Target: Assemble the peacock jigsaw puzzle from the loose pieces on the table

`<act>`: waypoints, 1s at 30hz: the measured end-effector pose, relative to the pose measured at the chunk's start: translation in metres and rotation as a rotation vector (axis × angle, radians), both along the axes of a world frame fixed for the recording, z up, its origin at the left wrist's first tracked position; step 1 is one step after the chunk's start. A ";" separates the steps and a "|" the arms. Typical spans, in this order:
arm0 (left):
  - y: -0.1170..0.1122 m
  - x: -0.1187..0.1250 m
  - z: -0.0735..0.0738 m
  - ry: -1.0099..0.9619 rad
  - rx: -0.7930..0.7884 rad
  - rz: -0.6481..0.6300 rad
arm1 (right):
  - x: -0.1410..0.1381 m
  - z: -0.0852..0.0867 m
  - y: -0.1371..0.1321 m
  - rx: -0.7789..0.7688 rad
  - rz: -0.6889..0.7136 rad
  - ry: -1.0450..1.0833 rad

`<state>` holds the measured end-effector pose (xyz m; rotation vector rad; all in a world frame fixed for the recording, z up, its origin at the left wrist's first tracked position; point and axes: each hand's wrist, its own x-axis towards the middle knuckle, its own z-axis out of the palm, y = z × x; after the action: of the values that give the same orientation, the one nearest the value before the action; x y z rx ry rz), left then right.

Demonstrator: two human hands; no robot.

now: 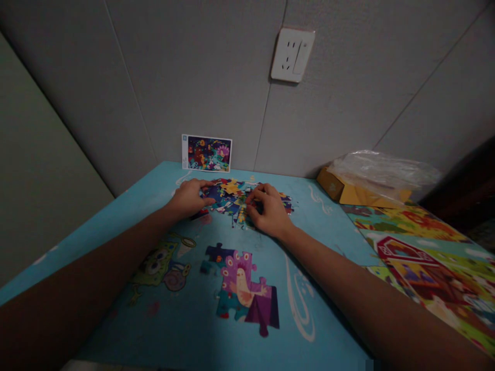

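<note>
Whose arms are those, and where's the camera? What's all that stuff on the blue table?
No machine here: these are a person's own bare hands. The one picture comes from a camera on that person's head, looking forward and down.

On the blue table is a pile of puzzle pieces. The left hand spreads its thumb and fingers at the pile's left side. The right hand has its fingers at the pile; whether they hold a piece, I can't tell.

Nearer the camera lie some joined pieces, partly purple. Behind the pile stands a picture card.
</note>
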<state>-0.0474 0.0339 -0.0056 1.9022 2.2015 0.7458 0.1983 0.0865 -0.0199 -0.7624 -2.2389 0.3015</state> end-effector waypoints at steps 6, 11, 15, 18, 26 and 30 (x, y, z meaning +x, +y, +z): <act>-0.003 0.008 0.005 -0.063 0.062 -0.006 | 0.000 -0.001 0.001 -0.001 0.026 0.015; -0.005 0.012 0.005 -0.122 0.094 -0.082 | -0.001 0.000 0.000 0.006 0.024 -0.004; -0.009 0.016 0.008 -0.153 0.149 -0.132 | -0.001 0.001 0.000 0.002 0.013 -0.030; -0.014 0.022 0.010 -0.182 0.189 -0.229 | -0.002 0.000 -0.001 -0.009 0.025 -0.068; -0.018 0.027 0.006 -0.225 0.130 -0.368 | -0.004 0.002 -0.001 -0.003 0.106 -0.135; -0.020 0.030 0.007 -0.286 0.084 -0.359 | -0.004 0.005 -0.005 0.052 0.155 -0.060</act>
<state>-0.0178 0.0141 0.0017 2.0044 1.6281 0.9811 0.1945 0.0817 -0.0153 -0.5784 -2.3585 0.2970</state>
